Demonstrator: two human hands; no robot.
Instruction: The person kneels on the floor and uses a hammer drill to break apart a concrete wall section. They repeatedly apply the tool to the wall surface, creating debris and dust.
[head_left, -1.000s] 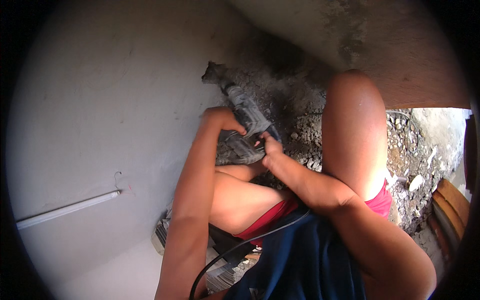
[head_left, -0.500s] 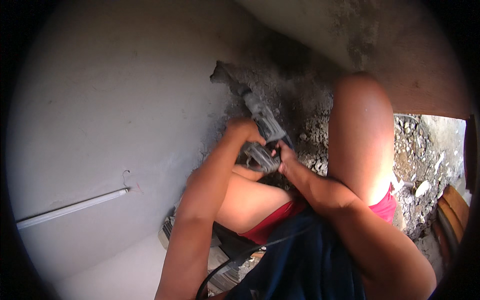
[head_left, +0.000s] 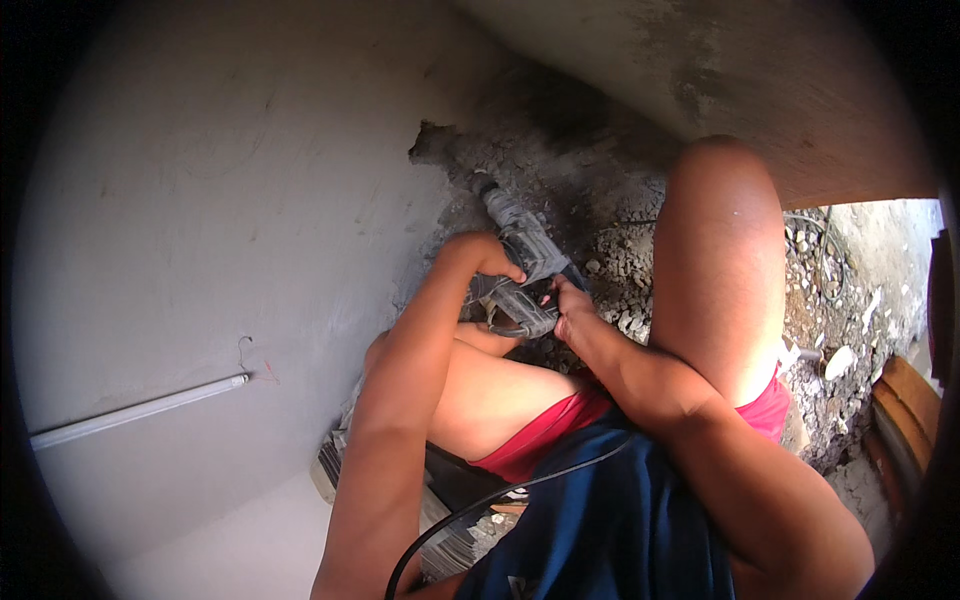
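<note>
A dust-covered grey rotary hammer [head_left: 538,252] lies slantwise between my bare legs, its nose pointing up and left toward the broken base of the wall. My left hand [head_left: 488,258] is closed on the left side of its body, with the fingers partly hidden. At the rear, my right hand [head_left: 571,304] grips the handle. Beyond the tool's nose is a dark, jagged hole [head_left: 430,142] in the plaster; I cannot make out whether the bit touches the wall.
Rubble [head_left: 632,262] covers the ground beside the tool and behind my raised right knee. A white tube light [head_left: 140,412] runs along the grey wall [head_left: 220,220]. A black cable [head_left: 440,525] crosses my lap. Curved brown pieces [head_left: 908,405] lie at the far right.
The view has shifted slightly, and the tool now looks sharper than in the blurred earlier frame. Both hands keep their hold on it. The cable over my lap has moved a little.
</note>
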